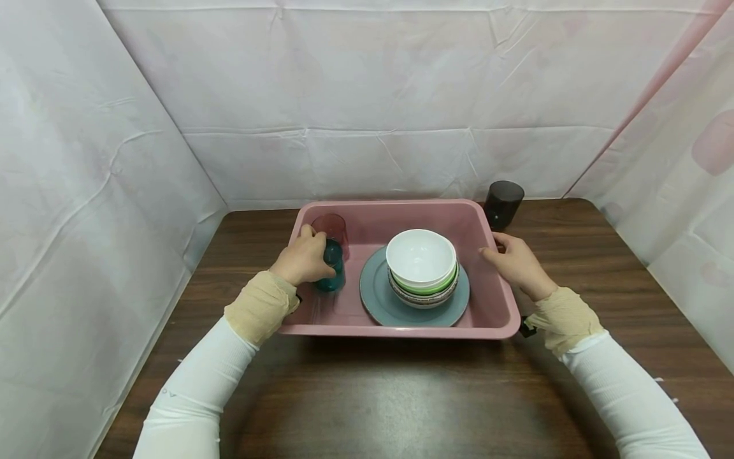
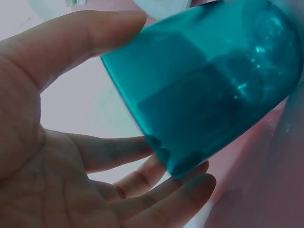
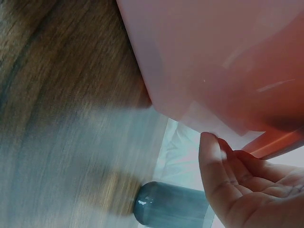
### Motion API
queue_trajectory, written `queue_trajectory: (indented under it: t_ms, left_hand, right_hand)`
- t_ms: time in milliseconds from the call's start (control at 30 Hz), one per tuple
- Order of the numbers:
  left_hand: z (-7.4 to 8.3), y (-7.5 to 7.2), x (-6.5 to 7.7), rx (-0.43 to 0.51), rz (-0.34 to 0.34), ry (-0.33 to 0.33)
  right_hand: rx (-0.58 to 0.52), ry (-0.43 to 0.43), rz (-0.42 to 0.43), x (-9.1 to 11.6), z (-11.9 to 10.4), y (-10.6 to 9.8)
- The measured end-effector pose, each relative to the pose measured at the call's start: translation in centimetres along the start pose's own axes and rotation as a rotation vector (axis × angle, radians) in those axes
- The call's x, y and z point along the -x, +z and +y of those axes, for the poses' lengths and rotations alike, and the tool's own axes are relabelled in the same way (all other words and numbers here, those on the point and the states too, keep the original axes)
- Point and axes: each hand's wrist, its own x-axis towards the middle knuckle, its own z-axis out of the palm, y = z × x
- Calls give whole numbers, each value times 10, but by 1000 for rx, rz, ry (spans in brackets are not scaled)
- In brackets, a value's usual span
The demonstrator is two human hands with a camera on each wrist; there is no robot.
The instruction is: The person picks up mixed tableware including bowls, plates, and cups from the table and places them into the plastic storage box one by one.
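Observation:
A pink tub (image 1: 413, 331) sits on the wooden table. Inside its left part, my left hand (image 1: 304, 258) grips a see-through teal cup (image 1: 332, 280) near the rim, thumb on one side and fingers on the other. The left wrist view shows this teal cup (image 2: 199, 90) close up, tilted. A clear pink cup (image 1: 332, 226) stands just behind it. At the tub's right side, my right hand (image 1: 518, 264) holds the rim, thumb over the inner side; the right wrist view shows fingers (image 3: 213, 166) against the outside.
A stack of bowls, a white bowl (image 1: 421, 255) on top, sits on a grey-blue plate (image 1: 375, 296) in the tub. A dark cup (image 1: 503, 204) stands on the table (image 1: 401, 395) behind the tub's right corner. White sheeting (image 1: 367, 95) hangs behind and at both sides.

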Motion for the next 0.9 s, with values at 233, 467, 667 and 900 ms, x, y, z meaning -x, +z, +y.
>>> queue_trajectory:
  t_ms: [233, 467, 667, 900]
  left_hand:
    - [0, -4, 2, -11, -10, 3]
    - [-1, -8, 5, 8, -21, 0]
    - [-5, -17, 7, 43, -39, 34]
    - [-19, -37, 18, 176, -56, 91]
  right_hand:
    - [-8, -3, 12, 0, -1, 1]
    - [-46, 5, -4, -1, -1, 1]
    - [-44, 3, 1, -2, 0, 3]
    - [-57, -3, 9, -2, -1, 2]
